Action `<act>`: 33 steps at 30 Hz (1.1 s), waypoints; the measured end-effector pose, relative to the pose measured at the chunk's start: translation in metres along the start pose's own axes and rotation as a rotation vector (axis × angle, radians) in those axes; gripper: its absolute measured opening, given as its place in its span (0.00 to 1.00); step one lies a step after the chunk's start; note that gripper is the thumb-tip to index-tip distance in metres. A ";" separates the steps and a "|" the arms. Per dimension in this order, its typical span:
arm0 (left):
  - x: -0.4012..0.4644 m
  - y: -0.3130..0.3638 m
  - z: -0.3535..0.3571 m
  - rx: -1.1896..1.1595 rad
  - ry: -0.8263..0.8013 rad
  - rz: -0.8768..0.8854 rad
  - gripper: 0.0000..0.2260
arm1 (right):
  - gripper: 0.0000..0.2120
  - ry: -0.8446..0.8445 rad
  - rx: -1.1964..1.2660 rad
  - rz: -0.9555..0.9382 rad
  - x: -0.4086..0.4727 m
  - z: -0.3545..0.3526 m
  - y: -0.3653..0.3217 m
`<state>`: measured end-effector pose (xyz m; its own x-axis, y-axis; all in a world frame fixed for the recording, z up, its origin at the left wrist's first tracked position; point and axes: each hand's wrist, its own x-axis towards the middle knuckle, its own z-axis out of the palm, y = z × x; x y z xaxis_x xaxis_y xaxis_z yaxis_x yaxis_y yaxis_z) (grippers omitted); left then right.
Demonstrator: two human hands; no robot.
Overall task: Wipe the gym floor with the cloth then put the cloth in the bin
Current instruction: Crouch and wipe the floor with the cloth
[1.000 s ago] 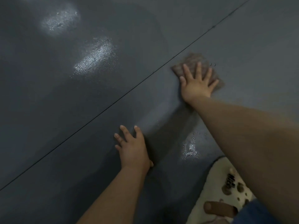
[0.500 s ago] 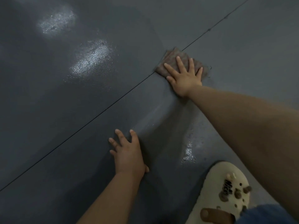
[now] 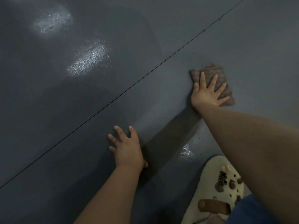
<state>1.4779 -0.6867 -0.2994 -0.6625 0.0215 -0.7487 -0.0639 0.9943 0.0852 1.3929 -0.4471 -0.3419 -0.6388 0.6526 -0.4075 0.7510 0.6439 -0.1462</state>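
Observation:
A brownish folded cloth lies flat on the dark grey gym floor, right of a thin diagonal seam. My right hand presses down on the cloth with spread, straight fingers. Nearer to me, my left hand rests palm down on the bare floor, fingers spread. No bin is in view.
A cream clog with charms and a brown strap stands on the floor at the lower right, beside a blue trouser leg. Shiny light patches show on the floor at upper left, and a small wet glint sits near the shoe.
My right hand has slid the cloth from the seam to the right and back toward me. The left hand stays planted on the floor.

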 end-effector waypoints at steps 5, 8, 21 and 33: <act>0.000 -0.006 0.002 -0.018 0.002 0.028 0.56 | 0.24 0.002 0.004 -0.103 -0.060 0.032 -0.030; 0.001 -0.012 0.004 -0.040 0.016 0.061 0.56 | 0.24 -0.110 -0.158 -0.478 -0.111 0.053 -0.042; -0.043 -0.047 0.032 0.082 0.106 0.101 0.51 | 0.23 -0.050 -0.181 -0.361 -0.079 0.034 0.018; -0.093 -0.033 0.080 0.012 0.061 -0.057 0.47 | 0.25 -0.235 -0.358 -0.809 -0.226 0.084 0.048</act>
<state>1.6010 -0.7132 -0.2855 -0.7020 -0.0407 -0.7110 -0.0939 0.9949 0.0358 1.5875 -0.5977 -0.3324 -0.8677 -0.1244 -0.4813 -0.0323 0.9803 -0.1951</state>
